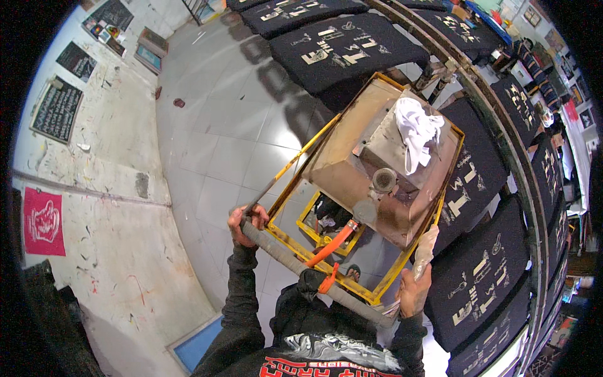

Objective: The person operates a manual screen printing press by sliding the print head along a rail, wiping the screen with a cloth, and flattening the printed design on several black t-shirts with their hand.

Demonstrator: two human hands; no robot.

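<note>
A yellow-framed metal cart (pixel 333 135) stands in front of me, with a boxy hood (pixel 389 141) tapering up from it. A grey-wrapped handle bar (pixel 276 249) runs across its near side. My left hand (pixel 247 224) is closed round the left end of this bar. At the cart's near right corner my right hand (pixel 415 291) is closed, just below a strip of pale, crumpled wrapping (pixel 426 250) on the frame; its exact hold is partly hidden. A white cloth (pixel 414 131) lies crumpled on the hood. An orange hose (pixel 331 244) slopes down towards the bar.
Black printed T-shirts (pixel 480 286) lie on boards ahead and to the right, beside a curved metal rail (pixel 512 151). A paint-marked pale wall (pixel 116 176) runs along the left, with grey floor tiles (pixel 213 147) between. One blue panel (pixel 200 345) is at lower left.
</note>
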